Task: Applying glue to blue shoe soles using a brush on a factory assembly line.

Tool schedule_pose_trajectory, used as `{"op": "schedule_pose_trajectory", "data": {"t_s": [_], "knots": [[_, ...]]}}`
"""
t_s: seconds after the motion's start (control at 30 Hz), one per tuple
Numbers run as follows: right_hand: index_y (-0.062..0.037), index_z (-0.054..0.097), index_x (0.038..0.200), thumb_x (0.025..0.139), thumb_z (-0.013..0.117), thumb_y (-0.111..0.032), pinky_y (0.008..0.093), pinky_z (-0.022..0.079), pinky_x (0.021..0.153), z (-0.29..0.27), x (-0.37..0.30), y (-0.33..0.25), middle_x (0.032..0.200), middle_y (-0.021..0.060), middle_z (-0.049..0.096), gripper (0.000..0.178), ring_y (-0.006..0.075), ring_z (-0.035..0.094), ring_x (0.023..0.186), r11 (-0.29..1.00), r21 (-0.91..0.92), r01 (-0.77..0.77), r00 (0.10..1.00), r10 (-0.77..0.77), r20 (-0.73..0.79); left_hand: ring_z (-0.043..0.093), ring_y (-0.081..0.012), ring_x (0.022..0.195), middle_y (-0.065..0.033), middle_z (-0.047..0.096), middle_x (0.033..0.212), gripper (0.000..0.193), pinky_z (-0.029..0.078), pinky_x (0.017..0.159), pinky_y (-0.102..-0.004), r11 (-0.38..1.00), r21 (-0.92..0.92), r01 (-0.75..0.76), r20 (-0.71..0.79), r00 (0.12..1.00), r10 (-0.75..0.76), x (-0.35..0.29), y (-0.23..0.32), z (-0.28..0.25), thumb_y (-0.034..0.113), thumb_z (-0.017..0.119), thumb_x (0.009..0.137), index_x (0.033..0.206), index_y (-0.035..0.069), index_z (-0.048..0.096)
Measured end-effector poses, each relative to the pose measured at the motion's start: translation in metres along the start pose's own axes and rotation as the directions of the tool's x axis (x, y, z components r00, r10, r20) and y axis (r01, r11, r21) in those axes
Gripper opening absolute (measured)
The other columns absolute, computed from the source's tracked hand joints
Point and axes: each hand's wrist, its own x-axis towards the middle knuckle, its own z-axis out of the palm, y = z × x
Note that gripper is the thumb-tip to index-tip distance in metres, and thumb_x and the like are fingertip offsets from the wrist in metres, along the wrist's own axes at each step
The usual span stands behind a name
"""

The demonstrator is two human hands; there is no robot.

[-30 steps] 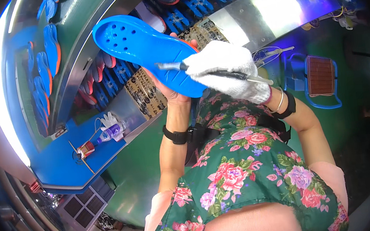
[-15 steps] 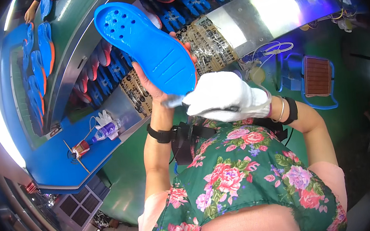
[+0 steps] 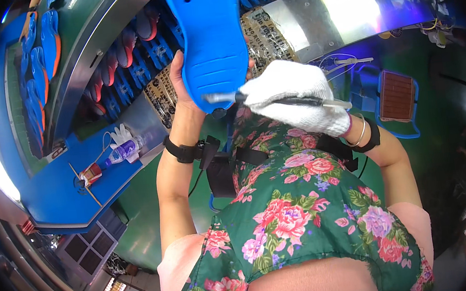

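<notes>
Blue sole (image 3: 212,42) cut off by upper edge.

Sole (image 3: 214,48) in left hand (image 3: 183,93), chair (image 3: 398,97) right

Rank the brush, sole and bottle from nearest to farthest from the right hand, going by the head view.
1. Brush: gripped in the gloved right hand.
2. Sole: just left of that hand, by the brush's tip.
3. Bottle: far left, on the blue table.

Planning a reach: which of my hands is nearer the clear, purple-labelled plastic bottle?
Left. Your left hand is right of the bottle; your gloved right hand is farther right.
</notes>
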Motion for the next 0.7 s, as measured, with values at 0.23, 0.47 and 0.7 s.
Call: {"op": "schedule_pose_trajectory", "data": {"t_s": [0.23,0.47,0.7], "knots": [[-0.0118,0.074,0.113,0.081,0.076,-0.008,0.0401,0.058,0.075,0.019,-0.031,0.007,0.112,0.0123,0.074,0.032,0.0298,0.07,0.088,0.909,-0.269,0.319,0.941,-0.27,0.206,0.057,-0.0506,0.119,-0.0298,0.042,0.149,0.109,0.052,0.097,-0.0598,0.989,0.088,0.118,-0.032,0.993,-0.116,0.004,0.02,-0.006,0.07,0.058,0.086,0.158,-0.003,0.022],[-0.0094,0.077,0.102,0.08,0.079,-0.005,0.0371,0.058,0.073,0.003,-0.008,-0.003,0.104,0.0102,0.076,0.023,0.0275,0.071,0.085,0.972,-0.123,0.202,0.977,-0.191,0.094,0.056,-0.0476,0.128,-0.0306,0.048,0.149,0.079,0.044,0.11,-0.0599,0.988,-0.029,0.151,-0.04,0.988,-0.152,-0.004,0.021,-0.009,0.052,0.059,0.091,0.15,0.001,0.046],[-0.0058,0.077,0.102,0.082,0.079,-0.004,0.0392,0.058,0.072,0.013,-0.008,-0.008,0.103,0.0142,0.076,0.021,0.0277,0.071,0.084,0.982,0.012,0.188,0.965,-0.187,0.184,0.058,-0.0477,0.126,-0.0299,0.054,0.144,0.076,0.046,0.108,-0.0603,0.993,0.037,0.112,-0.094,0.99,-0.108,-0.004,0.033,-0.017,0.049,0.058,0.091,0.149,0.0,0.047]]}}
